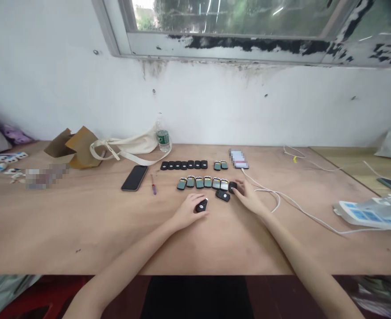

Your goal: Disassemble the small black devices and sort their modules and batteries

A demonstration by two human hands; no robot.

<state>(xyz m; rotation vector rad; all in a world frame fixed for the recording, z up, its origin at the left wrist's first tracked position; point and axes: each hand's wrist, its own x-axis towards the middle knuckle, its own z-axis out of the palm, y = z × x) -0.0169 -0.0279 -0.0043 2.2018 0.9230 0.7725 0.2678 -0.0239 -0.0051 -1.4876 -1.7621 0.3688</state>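
Low over the middle of the table, my left hand is closed around a small black key fob with a pale oval mark on it. My right hand has its thumb and fingers on a rounded black casing at the right end of the front row. A longer black fob lies between the hands, touched by neither. In that front row are several small units with greenish screens. Behind them several black casings stand in line, with two more screen units to their right.
A small screwdriver and a dark phone lie to the left. Behind are a paper bag, a cream bag and a water bottle. Another phone trails a white cable rightward toward a white-and-blue tray.
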